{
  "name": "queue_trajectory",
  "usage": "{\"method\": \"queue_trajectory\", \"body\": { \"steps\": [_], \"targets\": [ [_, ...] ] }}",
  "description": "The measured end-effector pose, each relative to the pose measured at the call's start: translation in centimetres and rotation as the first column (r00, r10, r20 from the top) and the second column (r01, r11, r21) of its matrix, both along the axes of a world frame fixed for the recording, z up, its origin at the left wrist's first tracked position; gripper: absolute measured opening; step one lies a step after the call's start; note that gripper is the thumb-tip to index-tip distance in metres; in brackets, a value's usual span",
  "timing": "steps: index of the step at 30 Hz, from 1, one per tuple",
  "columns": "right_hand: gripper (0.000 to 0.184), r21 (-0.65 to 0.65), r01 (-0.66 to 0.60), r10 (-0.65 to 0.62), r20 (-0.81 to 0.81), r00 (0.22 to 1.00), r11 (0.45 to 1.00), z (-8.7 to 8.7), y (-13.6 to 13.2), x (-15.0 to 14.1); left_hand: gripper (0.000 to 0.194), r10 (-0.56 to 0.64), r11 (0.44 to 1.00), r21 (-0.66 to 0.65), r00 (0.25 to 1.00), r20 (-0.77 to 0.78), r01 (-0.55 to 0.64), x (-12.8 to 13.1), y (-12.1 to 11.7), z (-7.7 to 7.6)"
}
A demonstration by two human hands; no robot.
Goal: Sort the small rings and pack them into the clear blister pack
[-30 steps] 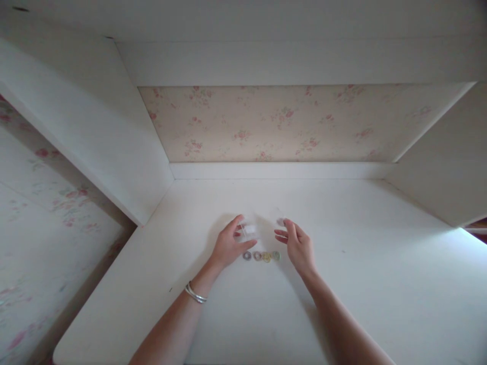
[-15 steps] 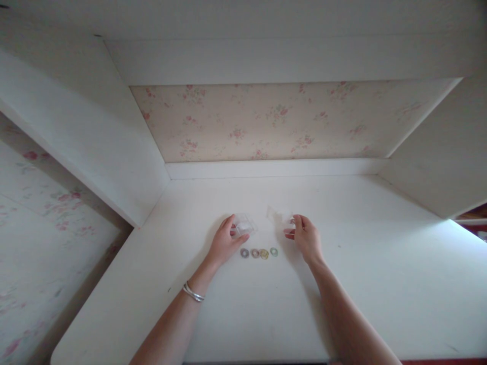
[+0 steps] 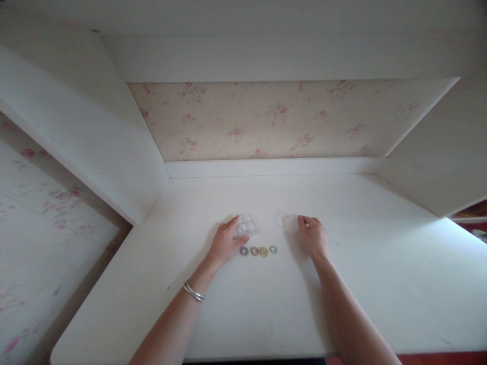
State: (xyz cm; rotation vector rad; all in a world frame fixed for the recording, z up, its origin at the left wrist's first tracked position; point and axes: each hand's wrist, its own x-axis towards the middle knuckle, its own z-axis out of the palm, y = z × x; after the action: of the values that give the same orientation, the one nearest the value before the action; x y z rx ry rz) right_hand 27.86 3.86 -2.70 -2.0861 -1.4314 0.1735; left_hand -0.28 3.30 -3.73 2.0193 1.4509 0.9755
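My left hand (image 3: 225, 242) grips the left side of a small clear plastic box (image 3: 247, 224) with compartments, thumb at its near edge and fingers at its far edge. The box rests on or just over the white desk. To its right, my right hand (image 3: 312, 235) pinches a thin clear plastic piece (image 3: 287, 220), perhaps a lid; its exact form is hard to make out. Nearer to me several small rings lie in a row: a grey ring (image 3: 244, 251), a brownish-pink ring (image 3: 254, 251), a yellow ring (image 3: 263, 252) touching it, and a green ring (image 3: 273, 250) set apart.
The white desk (image 3: 213, 319) is closed in by a left side panel (image 3: 125, 137), a right side panel (image 3: 429, 157) and a shelf (image 3: 266, 58) above. Floral wallpaper (image 3: 258, 121) shows at the back. A silver bracelet (image 3: 194, 291) circles my left wrist.
My right hand has moved slightly right with the clear piece, its fingers now closer together. The box under my left hand lies flatter, so its compartments show. The rings have stayed put.
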Motion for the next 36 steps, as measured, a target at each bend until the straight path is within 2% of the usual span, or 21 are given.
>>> {"method": "queue_trajectory", "body": {
  "steps": [4, 7, 13, 21, 29, 33, 36],
  "targets": [
    [0.042, -0.083, 0.069, -0.066, 0.039, 0.997, 0.994, 0.1, -0.3, 0.5, 0.064, -0.009, 1.000, 0.028, 0.998, -0.060, 0.010, 0.1, 0.0, 0.0],
    [0.039, -0.108, 0.086, -0.080, 0.056, 0.995, 0.990, 0.3, -0.4, 0.6, 0.053, -0.022, 0.999, 0.035, 0.996, -0.082, 0.025, 0.1, -0.1, 0.2],
    [0.042, -0.111, 0.089, -0.081, 0.073, 0.994, 0.990, 0.6, -0.6, 0.4, 0.041, -0.094, 0.991, 0.077, 0.984, -0.148, 0.107, 0.3, -0.1, 1.1],
    [0.042, -0.116, 0.095, -0.076, 0.157, 0.985, 0.989, 0.5, -0.7, 0.8, 0.030, -0.120, 0.986, 0.094, 0.981, -0.152, 0.135, 0.3, -0.4, 1.2],
    [0.040, -0.149, 0.103, -0.073, 0.194, 0.978, 0.983, 0.4, -0.7, 0.9, 0.028, -0.141, 0.983, 0.097, 0.977, -0.159, 0.158, 0.4, -0.4, 1.3],
    [0.039, -0.114, 0.120, -0.095, 0.202, 0.975, 0.986, 0.7, -0.7, 0.7, 0.028, -0.147, 0.984, 0.084, 0.980, -0.137, 0.160, 0.4, -0.4, 1.4],
    [0.036, 0.022, 0.104, -0.106, 0.222, 0.969, 0.994, 1.1, -0.7, 0.2, 0.028, -0.130, 0.989, 0.061, 0.989, -0.072, 0.134, 0.3, -0.4, 1.4]
  ]
}}
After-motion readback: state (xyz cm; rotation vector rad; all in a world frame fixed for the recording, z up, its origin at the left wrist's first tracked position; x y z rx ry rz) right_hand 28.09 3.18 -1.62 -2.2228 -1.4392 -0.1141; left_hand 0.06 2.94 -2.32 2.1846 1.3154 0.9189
